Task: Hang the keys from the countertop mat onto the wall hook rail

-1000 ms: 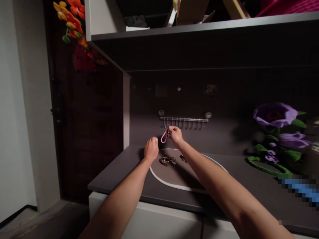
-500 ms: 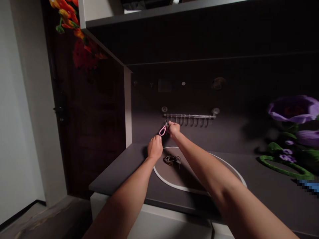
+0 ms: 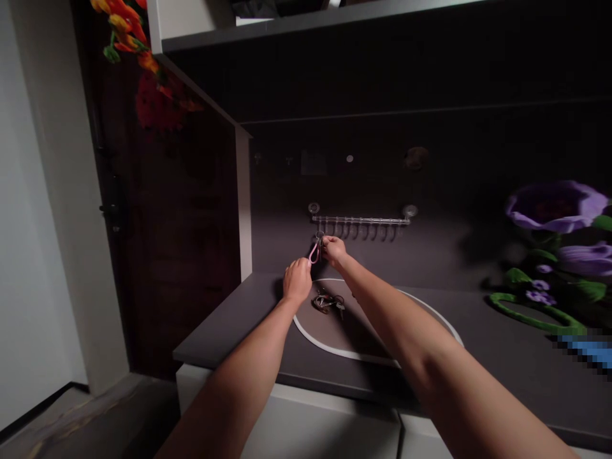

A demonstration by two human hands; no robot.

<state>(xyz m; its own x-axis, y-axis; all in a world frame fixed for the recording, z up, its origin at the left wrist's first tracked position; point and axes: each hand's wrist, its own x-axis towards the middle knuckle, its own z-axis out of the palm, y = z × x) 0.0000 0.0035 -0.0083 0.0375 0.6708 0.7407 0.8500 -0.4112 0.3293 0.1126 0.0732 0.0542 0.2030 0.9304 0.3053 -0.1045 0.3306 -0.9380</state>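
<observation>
My right hand (image 3: 335, 249) pinches a key ring with a pink strap loop (image 3: 314, 253) just below the left end of a clear hook rail (image 3: 361, 220). The ring overlaps the leftmost hook in view; I cannot tell whether it hangs on it. My left hand (image 3: 297, 280) is closed, its thumb side at the lower end of the pink loop. Whatever its fingers hold is hidden, and contact with the loop is unclear. Below, a bunch of keys (image 3: 327, 302) lies on a brown oval mat (image 3: 335, 328) with a white rim.
The mat lies on a dark countertop (image 3: 229, 319) against a dark back panel. Overhead runs a shelf edge (image 3: 287, 27). Purple craft flowers (image 3: 557, 207) stand at the right, beside a pixelated blue patch. At the left are a dark door (image 3: 176, 255) and orange flowers (image 3: 127, 25).
My right hand has raised the key ring from below the rail to the leftmost hook. My left hand has come up closer to the pink loop. The view has tilted down slightly.
</observation>
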